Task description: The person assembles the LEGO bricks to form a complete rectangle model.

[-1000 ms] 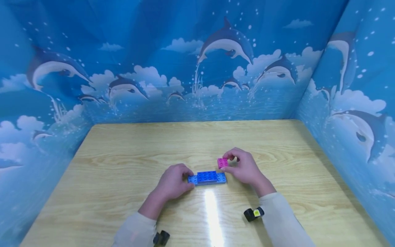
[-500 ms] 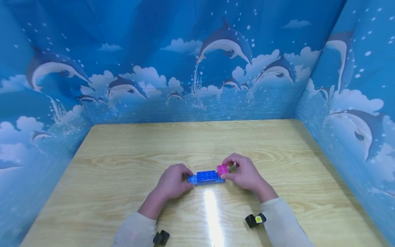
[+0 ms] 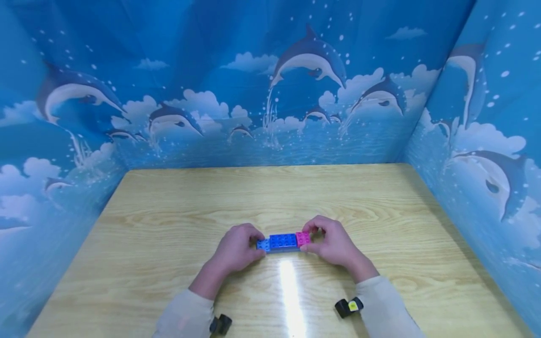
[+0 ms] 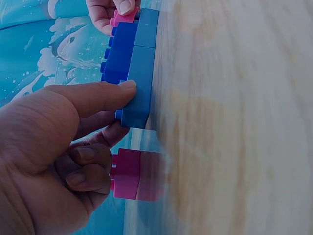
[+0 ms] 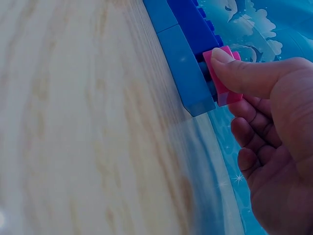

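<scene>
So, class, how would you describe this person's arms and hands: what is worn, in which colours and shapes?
The left hand and right hand wear no gloves. The left sleeve and right sleeve are pale, off-white. The left wrist camera and right wrist camera are black and blocky; the right one bears a yellow label.

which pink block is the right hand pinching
The pink block beside the dark blue brick, in the right hand; the other pink block sits apart, near the left hand.

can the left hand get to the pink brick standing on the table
Probably, once it lets go: the left hand pinches the light blue brick, but the pink brick looks close to its curled fingers, with nothing seen between.
</scene>
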A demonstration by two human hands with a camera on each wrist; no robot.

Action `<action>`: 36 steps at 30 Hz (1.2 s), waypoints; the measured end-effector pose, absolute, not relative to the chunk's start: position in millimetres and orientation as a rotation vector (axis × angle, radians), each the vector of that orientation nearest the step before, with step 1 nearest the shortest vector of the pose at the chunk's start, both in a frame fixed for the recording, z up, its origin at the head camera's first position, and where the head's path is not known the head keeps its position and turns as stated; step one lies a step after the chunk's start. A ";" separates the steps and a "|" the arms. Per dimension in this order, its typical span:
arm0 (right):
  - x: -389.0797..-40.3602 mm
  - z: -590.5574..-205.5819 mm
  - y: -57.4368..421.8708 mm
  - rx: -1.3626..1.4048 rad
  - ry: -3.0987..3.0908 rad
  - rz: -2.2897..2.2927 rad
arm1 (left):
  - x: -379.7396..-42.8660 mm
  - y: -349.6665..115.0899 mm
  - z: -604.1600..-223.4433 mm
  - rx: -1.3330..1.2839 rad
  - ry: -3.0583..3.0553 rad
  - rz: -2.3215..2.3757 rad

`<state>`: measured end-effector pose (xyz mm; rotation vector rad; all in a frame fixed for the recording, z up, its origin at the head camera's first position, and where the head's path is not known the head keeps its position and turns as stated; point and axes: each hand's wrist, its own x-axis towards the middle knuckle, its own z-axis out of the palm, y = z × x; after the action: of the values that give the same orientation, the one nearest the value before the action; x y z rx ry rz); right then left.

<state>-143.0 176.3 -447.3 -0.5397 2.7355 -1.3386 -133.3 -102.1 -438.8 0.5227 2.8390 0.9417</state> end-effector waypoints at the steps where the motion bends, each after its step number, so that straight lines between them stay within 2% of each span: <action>1: -142.7 -447.5 176.1 -0.537 2.736 -1.341 | -133.3 -102.0 -438.7 0.521 2.838 0.941; 21: -144.0 -453.3 172.7 -0.656 2.719 -1.367 | -133.3 -100.7 -438.2 0.505 2.830 0.945; 36: -142.1 -459.0 172.3 -0.630 2.771 -1.342 | -133.5 -100.9 -437.4 0.513 2.837 0.928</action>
<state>-142.1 172.3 -459.0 -0.6302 2.7706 -1.3421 -133.5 -100.9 -437.4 0.5127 2.8375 0.9275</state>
